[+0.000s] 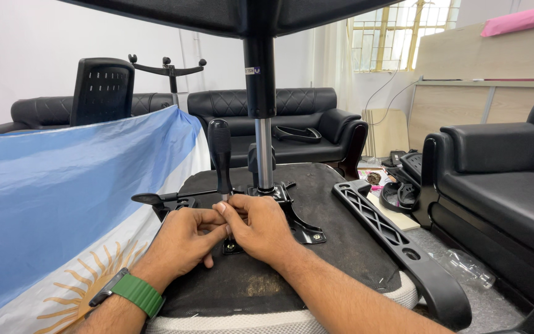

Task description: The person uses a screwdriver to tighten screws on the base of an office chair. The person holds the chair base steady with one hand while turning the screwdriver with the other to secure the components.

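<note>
Under the seat (316, 260), my hands (183, 240) (261, 227) pinch a screwdriver (220, 154) at the mechanism plate (279, 201); one bolt (316, 237) seated, this corner unfinished.

Upturned chair seat (341, 247) bearing black mechanism plate (298, 219)

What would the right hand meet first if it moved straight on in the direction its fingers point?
Probably the left hand: the right hand points left, fingertips already touching it around the screwdriver shaft.

two bare forearms, no sleeves in view. left hand (183, 242): no rings seen; wrist carries a watch (130, 291) with black case and green ribbed band. right hand (261, 227): unadorned.
</note>
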